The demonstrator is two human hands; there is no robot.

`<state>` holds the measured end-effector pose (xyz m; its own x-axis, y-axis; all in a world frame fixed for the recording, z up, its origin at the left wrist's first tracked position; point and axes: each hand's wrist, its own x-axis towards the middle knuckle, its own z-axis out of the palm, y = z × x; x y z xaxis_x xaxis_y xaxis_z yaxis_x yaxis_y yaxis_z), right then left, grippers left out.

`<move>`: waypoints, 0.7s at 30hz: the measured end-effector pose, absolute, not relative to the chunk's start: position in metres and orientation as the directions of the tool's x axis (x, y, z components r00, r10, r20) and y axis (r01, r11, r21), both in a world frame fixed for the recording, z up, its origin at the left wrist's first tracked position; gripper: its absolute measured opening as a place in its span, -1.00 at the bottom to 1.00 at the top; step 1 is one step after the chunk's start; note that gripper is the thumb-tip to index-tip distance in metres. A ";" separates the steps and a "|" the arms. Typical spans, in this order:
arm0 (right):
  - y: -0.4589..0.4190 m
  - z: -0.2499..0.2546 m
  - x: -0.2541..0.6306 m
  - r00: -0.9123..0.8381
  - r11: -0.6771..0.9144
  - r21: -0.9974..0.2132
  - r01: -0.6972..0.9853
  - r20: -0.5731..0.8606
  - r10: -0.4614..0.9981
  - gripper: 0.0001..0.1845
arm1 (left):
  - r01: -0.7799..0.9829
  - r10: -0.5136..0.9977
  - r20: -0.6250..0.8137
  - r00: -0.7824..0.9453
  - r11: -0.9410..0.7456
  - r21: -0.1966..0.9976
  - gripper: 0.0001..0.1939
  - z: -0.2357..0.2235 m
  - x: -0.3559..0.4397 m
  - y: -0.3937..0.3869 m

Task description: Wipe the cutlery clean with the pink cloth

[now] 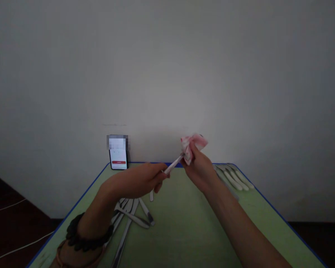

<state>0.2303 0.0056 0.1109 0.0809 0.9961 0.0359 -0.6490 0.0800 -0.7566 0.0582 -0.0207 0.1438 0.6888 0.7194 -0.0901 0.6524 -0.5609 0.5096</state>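
Note:
My left hand [150, 178] is closed around the end of a piece of cutlery with a pale handle [173, 165]. It slants up to the right, and its head is hidden in a pink and white cloth [194, 145]. My right hand [198, 163] pinches that cloth around the far end of the cutlery. Both hands are raised over the far part of the table. Below my left forearm lies a loose pile of metal cutlery [132, 214], partly covered by the arm; what each piece is cannot be fully made out.
Several pale-handled forks [236, 178] lie side by side at the table's far right, partly behind my right arm. A phone [118, 154] with a lit screen leans on the wall [167, 82] at the far left. The green table [184, 230] has a blue edge.

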 end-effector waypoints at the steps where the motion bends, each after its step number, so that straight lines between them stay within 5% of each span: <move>1: 0.006 0.113 0.234 0.118 0.079 -0.745 -0.662 0.001 0.993 -0.81 | 0.646 0.723 -0.056 0.688 -0.575 0.502 -0.71 0.146 0.059 -0.022; 5: 0.009 0.122 0.249 0.191 0.104 -0.736 -0.669 -0.035 0.981 -0.89 | 0.633 0.742 0.064 0.668 -0.611 0.476 -0.69 0.155 0.056 -0.024; 9: 0.012 0.123 0.263 0.124 0.150 -0.824 -0.547 0.098 0.987 -0.90 | 0.713 0.834 0.251 0.491 -0.551 0.435 -0.65 0.156 0.049 -0.018; 14: 0.002 0.128 0.285 -0.193 0.289 -0.955 0.069 0.271 0.943 -0.77 | 0.789 0.854 0.407 0.323 -0.481 0.382 -0.56 0.152 0.039 -0.011; 18: -0.012 0.133 0.291 -0.411 0.467 -0.638 0.613 0.247 0.877 -0.74 | 0.788 0.780 0.447 0.438 -0.572 0.226 -0.61 0.153 0.039 -0.013; 21: -0.020 0.136 0.284 -0.451 0.483 -0.416 0.770 0.180 0.874 -0.78 | 0.726 0.715 0.449 0.536 -0.661 0.187 -0.65 0.155 0.044 -0.016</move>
